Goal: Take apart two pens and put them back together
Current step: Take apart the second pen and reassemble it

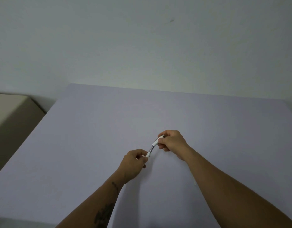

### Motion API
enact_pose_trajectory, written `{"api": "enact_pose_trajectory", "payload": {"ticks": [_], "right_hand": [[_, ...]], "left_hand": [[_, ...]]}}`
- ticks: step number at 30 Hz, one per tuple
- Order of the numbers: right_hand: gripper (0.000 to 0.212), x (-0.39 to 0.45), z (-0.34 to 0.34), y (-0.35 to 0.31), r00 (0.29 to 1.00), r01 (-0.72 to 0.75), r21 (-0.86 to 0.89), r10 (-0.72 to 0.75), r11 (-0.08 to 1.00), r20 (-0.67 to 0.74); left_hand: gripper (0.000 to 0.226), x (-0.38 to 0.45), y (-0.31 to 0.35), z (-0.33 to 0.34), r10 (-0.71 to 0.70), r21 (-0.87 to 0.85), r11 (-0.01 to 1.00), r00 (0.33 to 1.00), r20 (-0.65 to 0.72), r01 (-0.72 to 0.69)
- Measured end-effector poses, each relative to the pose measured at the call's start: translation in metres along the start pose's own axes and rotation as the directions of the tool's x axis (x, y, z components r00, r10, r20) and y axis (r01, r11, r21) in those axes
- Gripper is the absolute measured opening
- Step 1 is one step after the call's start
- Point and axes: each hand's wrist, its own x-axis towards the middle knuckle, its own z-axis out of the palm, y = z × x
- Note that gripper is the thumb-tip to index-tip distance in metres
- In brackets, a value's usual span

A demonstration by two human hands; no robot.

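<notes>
Both hands hold one white pen above the middle of the table (92,137). My left hand (135,162) pinches the pen's white barrel (148,153) at its lower end. My right hand (172,142) grips the white upper part (156,142) of the same pen. A short metallic section (152,146) shows in the gap between the two white pieces, which stay in line. A pale thin stick-like piece (193,177) lies on the table, mostly hidden under my right forearm; what it is I cannot tell. A second pen is not visible.
The table is covered in a plain lilac-grey sheet and reaches a pale wall (142,46) at the back. A beige box-like object (12,111) stands beyond the table's left edge.
</notes>
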Motion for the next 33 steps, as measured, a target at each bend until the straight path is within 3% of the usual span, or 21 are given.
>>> {"api": "enact_pose_trajectory", "payload": {"ticks": [4, 9, 15, 19, 25, 33], "right_hand": [[0.01, -0.006, 0.006, 0.003, 1.0, -0.007, 0.07, 0.009, 0.998, -0.023], [0.01, -0.013, 0.008, 0.007, 0.985, 0.009, 0.115, 0.011, 0.993, -0.172], [0.007, -0.022, -0.002, 0.003, 0.966, 0.102, 0.11, -0.072, 0.989, -0.247], [0.008, -0.024, -0.005, 0.0, 0.961, 0.137, 0.095, -0.109, 0.986, -0.253], [0.011, -0.028, -0.005, 0.008, 0.988, 0.001, 0.342, 0.051, 0.94, -0.143], [0.009, -0.027, -0.001, 0.02, 0.979, -0.057, 0.242, 0.102, 0.969, -0.176]], "left_hand": [[0.015, -0.006, 0.005, 0.002, 0.014, -0.031, 0.999, 1.0, 0.01, -0.013], [0.017, -0.01, 0.017, 0.005, 0.011, -0.077, 0.997, 1.0, 0.006, -0.01], [0.015, -0.004, 0.031, 0.016, 0.017, -0.093, 0.995, 0.998, -0.053, -0.021], [0.014, 0.0, 0.033, 0.022, 0.028, -0.102, 0.994, 0.996, -0.083, -0.037], [0.005, 0.007, 0.039, 0.023, 0.064, -0.122, 0.99, 0.993, -0.099, -0.076], [0.018, 0.012, 0.022, 0.041, 0.15, 0.009, 0.989, 0.982, -0.114, -0.15]]}}
